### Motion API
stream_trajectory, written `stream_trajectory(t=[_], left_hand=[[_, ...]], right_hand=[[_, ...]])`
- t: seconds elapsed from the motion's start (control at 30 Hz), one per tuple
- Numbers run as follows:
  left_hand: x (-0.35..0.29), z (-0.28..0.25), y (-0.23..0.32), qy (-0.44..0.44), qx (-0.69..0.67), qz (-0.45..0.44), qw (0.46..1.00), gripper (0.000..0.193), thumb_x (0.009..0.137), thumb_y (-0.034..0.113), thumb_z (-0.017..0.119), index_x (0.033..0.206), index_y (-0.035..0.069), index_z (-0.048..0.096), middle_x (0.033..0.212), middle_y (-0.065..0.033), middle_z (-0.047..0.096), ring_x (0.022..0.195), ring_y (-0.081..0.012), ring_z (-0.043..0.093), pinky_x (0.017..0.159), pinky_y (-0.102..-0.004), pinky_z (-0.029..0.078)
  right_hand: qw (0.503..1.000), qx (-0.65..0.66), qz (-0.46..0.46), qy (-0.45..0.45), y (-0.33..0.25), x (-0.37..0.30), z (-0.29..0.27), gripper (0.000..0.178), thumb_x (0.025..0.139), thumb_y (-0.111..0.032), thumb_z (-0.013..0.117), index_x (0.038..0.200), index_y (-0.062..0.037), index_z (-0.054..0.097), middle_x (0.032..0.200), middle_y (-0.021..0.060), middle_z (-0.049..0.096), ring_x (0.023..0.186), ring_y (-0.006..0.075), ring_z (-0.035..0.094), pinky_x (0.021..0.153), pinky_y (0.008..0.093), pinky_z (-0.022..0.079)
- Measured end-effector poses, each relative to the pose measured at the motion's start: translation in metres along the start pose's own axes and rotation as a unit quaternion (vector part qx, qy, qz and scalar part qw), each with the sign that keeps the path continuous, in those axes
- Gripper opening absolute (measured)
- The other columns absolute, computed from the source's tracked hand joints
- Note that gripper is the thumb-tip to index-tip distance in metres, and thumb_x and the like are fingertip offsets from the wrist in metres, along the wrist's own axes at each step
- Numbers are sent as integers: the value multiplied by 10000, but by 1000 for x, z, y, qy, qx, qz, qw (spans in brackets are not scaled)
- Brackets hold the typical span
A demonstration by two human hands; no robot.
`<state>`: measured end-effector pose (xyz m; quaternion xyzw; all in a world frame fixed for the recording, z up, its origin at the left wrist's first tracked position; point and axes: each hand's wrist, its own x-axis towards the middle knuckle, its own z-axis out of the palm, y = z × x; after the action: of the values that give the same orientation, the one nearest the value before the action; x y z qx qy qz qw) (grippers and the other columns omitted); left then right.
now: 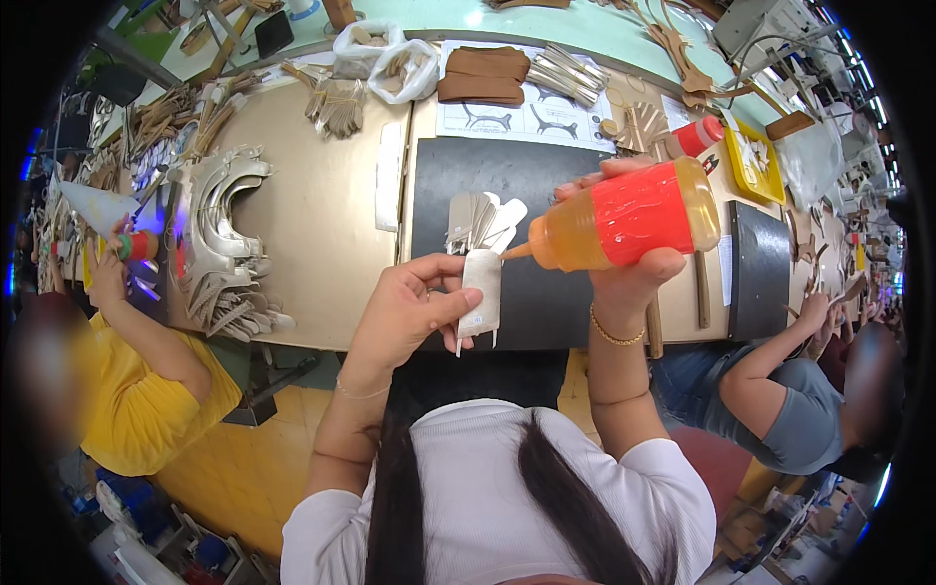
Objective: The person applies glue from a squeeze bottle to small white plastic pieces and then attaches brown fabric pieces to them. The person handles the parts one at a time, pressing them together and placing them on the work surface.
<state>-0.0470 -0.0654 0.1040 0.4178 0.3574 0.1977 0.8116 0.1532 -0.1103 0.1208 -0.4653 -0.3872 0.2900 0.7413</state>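
Between the thumb and fingers of my left hand (417,304) is a pale beige flat piece (482,288), held upright with thin strips showing at its lower end. My right hand (629,273) is wrapped round a squeeze bottle (639,216) of amber liquid with a red label. The bottle lies tipped on its side, and its narrow orange nozzle (519,252) points left to the upper right edge of the piece. Whether the tip touches it I cannot tell. Just beyond, a small stack of similar pale pieces (476,219) rests on the black mat (565,175).
Brown folded strips (483,76) and pale strip bundles (565,73) lie on printed sheets behind the mat. Another red bottle (697,136) and a yellow tray (753,166) are at the back right. Curved silvery pieces (219,244) pile up left. Co-workers sit at both sides.
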Motion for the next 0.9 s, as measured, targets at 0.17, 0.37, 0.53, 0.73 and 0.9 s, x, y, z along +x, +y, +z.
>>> stream_trajectory(t=[0.17,0.37,0.53,0.73,0.9], left_hand=[[-9,1,10,-13,-2,6,1000,305,810,30,658,1063,-105,553,773,-95,621,528,-130,612,426,-198,479],[-9,3,12,-18,-5,8,1000,310,806,14,658,1072,-108,555,770,-86,618,529,-113,606,432,-191,477],[-8,6,15,-20,4,9,1000,282,792,-13,633,1053,-103,574,744,-117,644,497,-120,597,427,-201,471],[-9,5,15,-37,3,1,999,304,819,21,640,1082,-107,558,726,-69,611,531,-108,609,444,-184,466],[-9,8,13,-33,-17,-1,999,300,822,24,637,1084,-100,562,724,-72,618,530,-113,611,453,-192,476]], right_hand=[[999,-41,-32,15,-3,-4,18,1023,560,-842,540,1073,42,484,877,109,569,808,263,638,732,401,544],[998,-33,-51,11,-2,-4,19,1053,525,-844,549,1074,52,482,876,117,576,810,271,647,719,382,551],[999,-28,-24,-5,-5,-6,22,1068,477,-825,595,1079,49,480,900,118,587,846,272,642,758,397,542],[988,-114,-55,-92,-9,-2,13,1065,466,-791,646,1093,51,467,923,119,586,856,261,637,772,392,538],[962,-190,-131,-148,-10,1,-2,1063,517,-792,627,1119,66,450,950,136,561,813,252,633,759,380,541]])
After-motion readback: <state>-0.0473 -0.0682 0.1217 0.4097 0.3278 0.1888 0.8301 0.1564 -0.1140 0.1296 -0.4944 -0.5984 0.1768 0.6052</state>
